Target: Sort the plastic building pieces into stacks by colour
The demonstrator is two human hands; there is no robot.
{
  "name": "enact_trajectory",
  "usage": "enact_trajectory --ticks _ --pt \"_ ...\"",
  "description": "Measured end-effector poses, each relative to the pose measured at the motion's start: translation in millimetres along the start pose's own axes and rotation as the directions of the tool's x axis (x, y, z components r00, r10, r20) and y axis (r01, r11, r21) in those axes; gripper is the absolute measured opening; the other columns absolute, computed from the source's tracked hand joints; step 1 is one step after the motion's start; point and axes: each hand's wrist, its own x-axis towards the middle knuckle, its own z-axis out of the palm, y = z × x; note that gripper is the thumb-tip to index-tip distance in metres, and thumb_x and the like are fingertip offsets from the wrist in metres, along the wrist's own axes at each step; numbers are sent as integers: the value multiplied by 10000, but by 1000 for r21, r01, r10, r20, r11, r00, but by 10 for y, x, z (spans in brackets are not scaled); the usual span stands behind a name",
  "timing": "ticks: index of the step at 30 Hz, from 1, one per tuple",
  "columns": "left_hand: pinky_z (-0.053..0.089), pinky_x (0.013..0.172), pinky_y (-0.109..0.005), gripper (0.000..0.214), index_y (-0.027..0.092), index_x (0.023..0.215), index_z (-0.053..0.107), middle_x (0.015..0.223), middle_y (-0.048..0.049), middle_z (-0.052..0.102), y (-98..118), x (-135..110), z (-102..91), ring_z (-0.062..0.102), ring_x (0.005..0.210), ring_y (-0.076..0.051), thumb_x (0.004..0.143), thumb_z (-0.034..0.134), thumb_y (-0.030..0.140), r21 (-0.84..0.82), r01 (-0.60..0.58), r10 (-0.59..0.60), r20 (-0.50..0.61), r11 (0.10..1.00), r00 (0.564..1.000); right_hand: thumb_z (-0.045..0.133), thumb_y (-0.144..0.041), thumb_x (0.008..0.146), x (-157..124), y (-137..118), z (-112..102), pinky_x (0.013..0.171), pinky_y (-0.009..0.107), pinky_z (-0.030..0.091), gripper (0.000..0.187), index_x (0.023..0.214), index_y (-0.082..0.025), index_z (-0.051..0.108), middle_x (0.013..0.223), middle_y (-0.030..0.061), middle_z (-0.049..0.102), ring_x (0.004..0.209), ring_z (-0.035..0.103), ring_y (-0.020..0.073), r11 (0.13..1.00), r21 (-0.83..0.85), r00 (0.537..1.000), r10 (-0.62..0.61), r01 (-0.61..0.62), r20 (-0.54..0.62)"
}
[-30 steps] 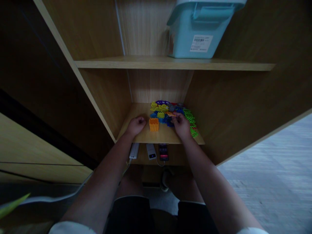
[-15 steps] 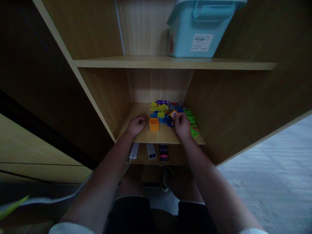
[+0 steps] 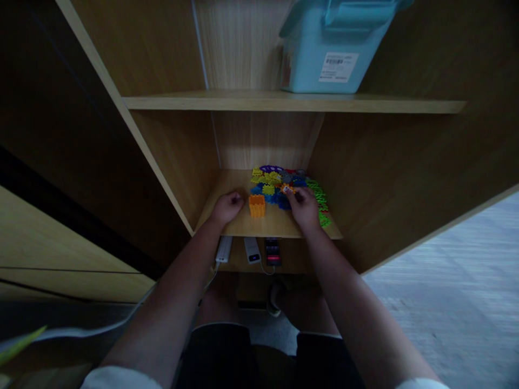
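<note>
My right hand (image 3: pixel 305 208) is over the near side of a pile of plastic building pieces, thumb and fingers closed on an orange gear-shaped piece (image 3: pixel 287 189) with a small black-and-white mark. Yellow pieces (image 3: pixel 268 189), blue pieces (image 3: pixel 284 201) and green pieces (image 3: pixel 317 193) lie around it. Left of the pile stands an orange open-topped box (image 3: pixel 257 206) made of toothed pieces. Beside that box my left hand (image 3: pixel 227 208) rests on the wooden shelf (image 3: pixel 239 229), fingers curled in, with nothing visible in them.
A light-blue lidded bin (image 3: pixel 308 65) stands on the upper shelf (image 3: pixel 243 102). Below the work shelf lie a white power strip (image 3: pixel 224 249), a white power bank (image 3: pixel 252 250) and a phone (image 3: pixel 273 252) with a cable. Cabinet walls close in on both sides.
My right hand has shifted the orange gear-shaped piece slightly left, and its fingers now cover it differently. My left hand and the orange box have stayed put.
</note>
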Motion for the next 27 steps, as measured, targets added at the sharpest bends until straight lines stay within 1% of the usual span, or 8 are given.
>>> enact_trajectory --ticks 5,7,9,12,14,19,22,27 --pt "405 695 -299 185 213 724 590 718 6 633 27 -13 -8 554 732 -177 896 588 283 0 4 -4 3 1000 1000 632 -631 997 -30 -50 -20 646 324 511 439 1019 -229 810 646 -16 648 578 573 187 998 24 998 62 -63 23" --pt "408 695 -297 172 214 729 595 718 6 636 33 -13 -12 561 742 -181 889 592 277 2 5 -5 2 1000 1000 633 -605 996 -39 -73 -15 687 341 554 414 1083 -233 793 749 13 740 648 659 208 996 68 997 61 -64 47" --pt "412 694 -296 172 213 731 600 720 4 639 37 -12 -17 567 747 -183 891 595 278 2 7 -7 1 1000 1000 668 -590 978 -45 -104 -6 779 378 605 435 1218 -241 764 923 53 813 796 745 242 991 124 995 48 -58 84" --pt "416 698 -301 182 208 733 611 729 1 648 40 -15 -23 570 740 -180 899 599 282 2 6 -6 3 1000 1000 709 -595 960 -61 -149 6 857 413 639 541 1379 -253 706 1088 85 829 927 783 265 979 192 987 31 -62 159" --pt "419 705 -304 179 206 746 624 743 -2 657 39 -18 -23 577 746 -181 904 599 285 1 3 -3 3 1000 1000 676 -601 986 -74 -161 9 854 417 650 536 1400 -261 701 1146 92 823 946 789 266 973 224 980 17 -62 198" --pt "419 715 -300 172 207 758 620 761 -3 654 26 -19 -14 584 770 -183 908 584 282 -2 0 0 3 1000 1000 668 -553 998 -83 -107 7 853 421 649 421 1301 -270 741 1160 85 813 894 775 243 970 241 984 -11 -32 176" --pt "410 711 -300 182 210 744 607 736 3 637 27 -19 -16 569 756 -181 908 589 287 1 2 -2 3 1000 1000 660 -517 990 -68 -83 5 832 405 638 380 1269 -265 717 1146 83 801 877 753 235 974 225 989 1 -34 146" --pt "409 704 -300 187 212 735 599 738 0 646 36 -22 -25 564 748 -182 901 598 296 -5 4 -4 7 1000 1000 717 -479 938 -52 -115 5 774 395 623 541 1425 -268 611 1089 72 768 840 709 232 970 240 996 27 -48 87"
